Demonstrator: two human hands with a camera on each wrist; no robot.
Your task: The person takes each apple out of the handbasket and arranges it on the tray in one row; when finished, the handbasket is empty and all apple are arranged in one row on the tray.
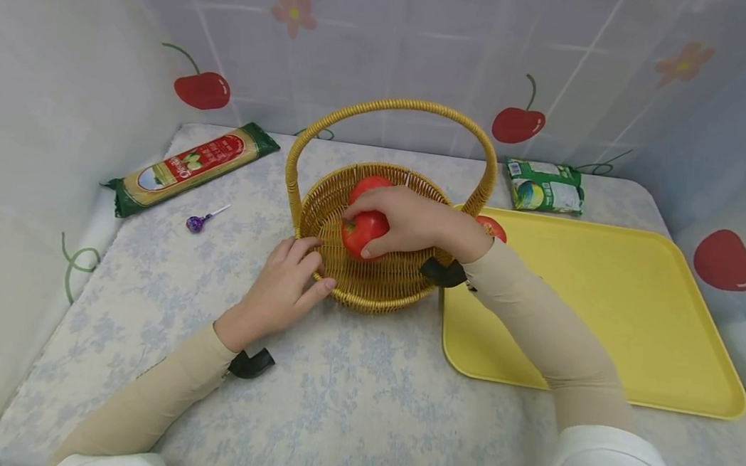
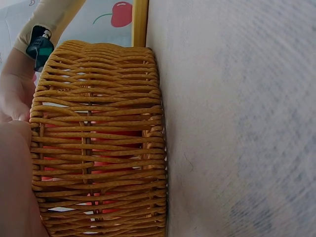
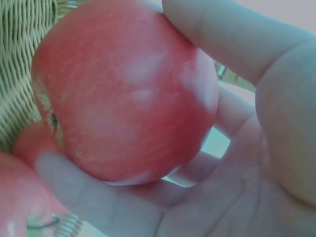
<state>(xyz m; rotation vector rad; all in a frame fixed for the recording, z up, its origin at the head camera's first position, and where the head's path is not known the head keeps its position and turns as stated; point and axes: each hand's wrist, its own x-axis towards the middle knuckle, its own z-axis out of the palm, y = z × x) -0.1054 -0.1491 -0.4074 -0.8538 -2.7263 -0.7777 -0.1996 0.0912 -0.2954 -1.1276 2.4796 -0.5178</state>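
Observation:
A wicker basket (image 1: 371, 305) with a tall arched handle stands in the middle of the table. My right hand (image 1: 409, 219) reaches into it and grips a red apple (image 1: 358, 238), thumb on one side and fingers round the other. In the right wrist view the held apple (image 3: 128, 94) fills much of the picture, with more red apple (image 3: 19, 192) below it at the left. Behind the held one, another apple (image 1: 371, 184) lies in the basket, partly hidden by my hand. My left hand (image 1: 283, 284) holds the basket's near left rim, fingers bent over it.
A yellow tray (image 1: 599, 311) lies to the right, with a red apple (image 1: 492, 228) at its left end, partly behind my right wrist. At the back right is a green packet (image 1: 545, 186). On the left lie a pasta packet (image 1: 191, 168) and a purple lollipop (image 1: 197, 223).

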